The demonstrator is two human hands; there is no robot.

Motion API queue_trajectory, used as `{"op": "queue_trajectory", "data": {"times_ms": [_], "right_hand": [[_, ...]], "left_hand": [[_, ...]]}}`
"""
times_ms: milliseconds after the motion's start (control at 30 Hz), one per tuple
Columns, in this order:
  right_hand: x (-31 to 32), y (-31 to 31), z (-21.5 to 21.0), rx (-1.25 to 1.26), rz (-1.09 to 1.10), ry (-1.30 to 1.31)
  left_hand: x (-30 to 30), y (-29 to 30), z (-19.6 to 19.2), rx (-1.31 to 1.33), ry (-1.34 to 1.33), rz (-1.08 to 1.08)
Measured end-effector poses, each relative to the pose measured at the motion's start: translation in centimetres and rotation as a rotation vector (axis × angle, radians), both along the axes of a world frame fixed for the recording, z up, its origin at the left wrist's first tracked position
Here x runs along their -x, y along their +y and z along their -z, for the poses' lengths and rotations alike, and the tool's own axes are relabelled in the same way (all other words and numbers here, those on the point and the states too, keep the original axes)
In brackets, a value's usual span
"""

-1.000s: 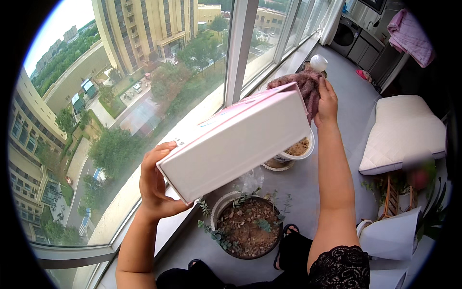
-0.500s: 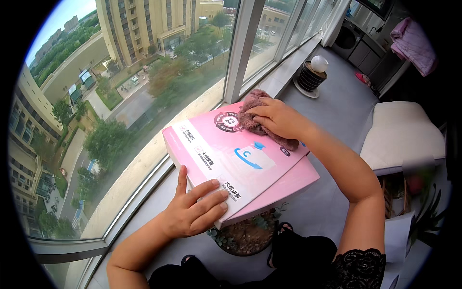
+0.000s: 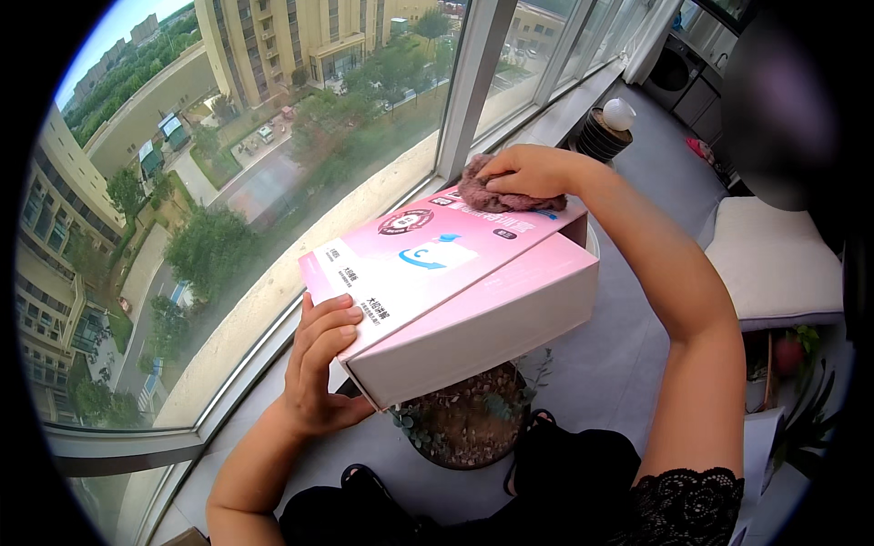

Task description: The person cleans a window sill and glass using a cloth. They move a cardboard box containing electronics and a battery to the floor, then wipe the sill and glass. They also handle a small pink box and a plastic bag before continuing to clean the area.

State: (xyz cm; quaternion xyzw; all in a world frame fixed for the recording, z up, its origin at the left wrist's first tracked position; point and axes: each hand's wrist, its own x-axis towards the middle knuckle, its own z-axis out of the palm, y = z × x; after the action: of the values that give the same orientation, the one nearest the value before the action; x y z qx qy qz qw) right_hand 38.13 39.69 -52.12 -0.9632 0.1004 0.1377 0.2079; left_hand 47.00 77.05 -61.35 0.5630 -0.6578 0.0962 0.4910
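Observation:
A pink and white cardboard box [image 3: 482, 341] is tilted in front of me above a plant pot, its near white side turned toward me. The top panel [image 3: 410, 291] lies askew over the pink body and carries a blue curved arrow and a dark round print. My left hand [image 3: 319, 364] grips the near left corner, fingers over the top and thumb below. At the far edge my right hand [image 3: 537, 173] is closed on a fuzzy mauve cloth [image 3: 482, 194], which is pressed against the panel. The underside of the box is hidden.
Below the box stands a round pot [image 3: 469, 423] with soil and small leaves. A window [image 3: 300, 182] with a metal frame runs along the left. Farther off are a striped pot [image 3: 601, 136] with a white ball and, at right, a cushioned seat [image 3: 774, 259].
The box has tipped so its near side shows. My left hand went from lying on top to gripping the corner. The cloth moved to the box's far edge with my right hand.

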Motion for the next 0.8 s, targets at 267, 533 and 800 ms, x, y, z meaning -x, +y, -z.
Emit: {"op": "queue_trajectory", "data": {"times_ms": [267, 533, 800], "right_hand": [[5.6, -6.2, 3.2, -0.579, 0.708, -0.427], [-5.8, 5.5, 17.7, -0.436, -0.014, -0.564], [-8.9, 14.6, 29.6, 0.094, -0.732, -0.061]], "left_hand": [[-1.2, 4.1, 0.6, 0.012, 0.530, -0.253], [-0.1, 20.8, -0.9, -0.118, 0.334, -0.910], [4.5, 28.1, 2.7, -0.225, 0.555, -1.085]]}}
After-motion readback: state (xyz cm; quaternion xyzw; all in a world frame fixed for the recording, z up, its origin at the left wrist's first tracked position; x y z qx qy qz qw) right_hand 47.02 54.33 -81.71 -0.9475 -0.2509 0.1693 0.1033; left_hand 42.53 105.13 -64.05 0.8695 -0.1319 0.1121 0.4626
